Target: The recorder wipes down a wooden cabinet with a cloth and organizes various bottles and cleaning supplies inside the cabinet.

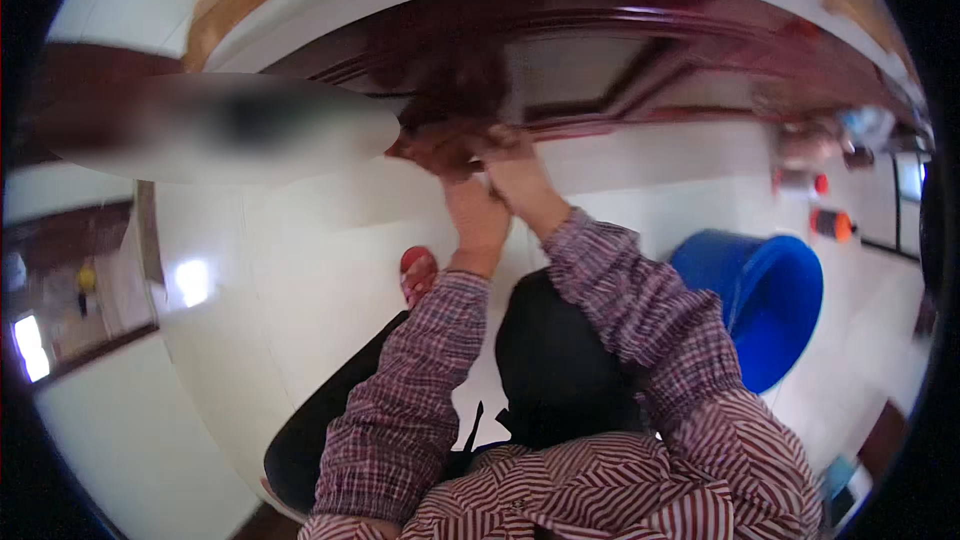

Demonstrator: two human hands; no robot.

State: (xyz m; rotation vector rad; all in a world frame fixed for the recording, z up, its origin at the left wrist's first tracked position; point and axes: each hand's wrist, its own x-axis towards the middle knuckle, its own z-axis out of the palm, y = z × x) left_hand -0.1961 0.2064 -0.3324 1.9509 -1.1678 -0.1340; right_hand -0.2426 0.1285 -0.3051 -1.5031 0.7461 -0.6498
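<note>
Maroon panel (pixel 575 75) — running crosswise, hands (pixel 510 155) alongside

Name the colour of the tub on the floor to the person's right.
Blue; the tub shows best in the head view, the only one.

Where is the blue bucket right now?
In the head view, the blue bucket is on the floor at the person's right, just beyond the right sleeve and near the orange container.
</note>
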